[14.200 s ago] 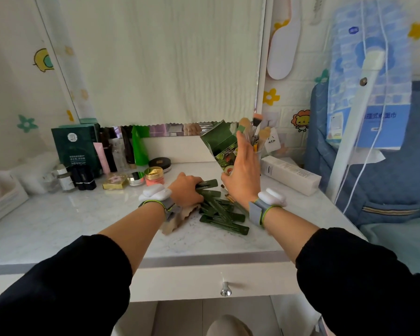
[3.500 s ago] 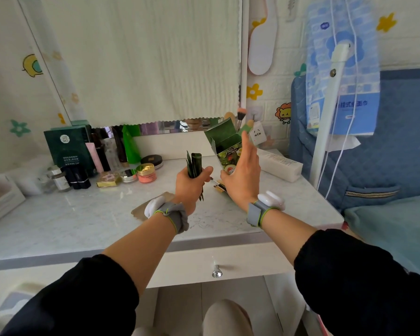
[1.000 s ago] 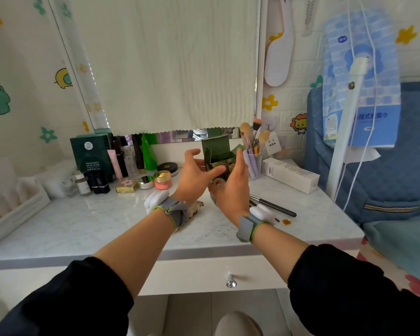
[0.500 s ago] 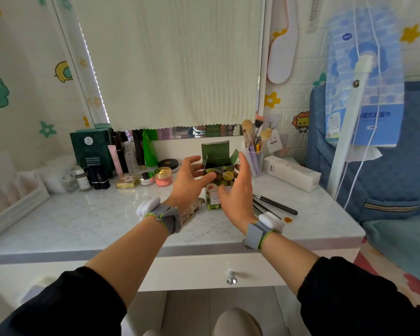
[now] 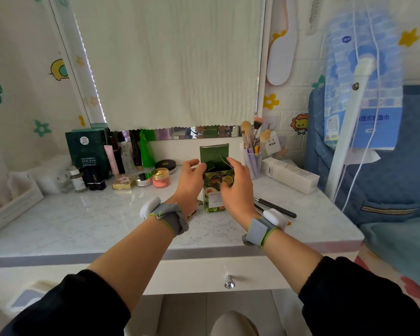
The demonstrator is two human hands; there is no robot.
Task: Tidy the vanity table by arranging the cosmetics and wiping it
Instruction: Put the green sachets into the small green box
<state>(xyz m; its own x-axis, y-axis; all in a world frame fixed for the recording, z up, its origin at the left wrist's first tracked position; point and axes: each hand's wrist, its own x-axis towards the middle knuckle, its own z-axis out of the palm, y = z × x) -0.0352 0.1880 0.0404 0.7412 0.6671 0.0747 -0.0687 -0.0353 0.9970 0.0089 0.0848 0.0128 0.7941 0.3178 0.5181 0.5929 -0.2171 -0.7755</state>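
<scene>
Head view. Back left of the surface [image 5: 95, 221]: dark mask box [image 5: 87, 151] upright, bottles [image 5: 127, 156] beside it, small jars [image 5: 160, 178] in front. Centre: green carton [image 5: 216, 192] stands upright on the surface, top flap raised open. Left hand [image 5: 189, 184] curled round the carton's upper left edge. Right hand [image 5: 239, 190] curled round its upper right edge, fingers at the side flap. Hands apart, carton clamped between them. Right: brush cup [image 5: 252, 163] just behind the right hand, loose brushes [image 5: 277, 207] lying flat, white box [image 5: 291, 174] on its side.
</scene>
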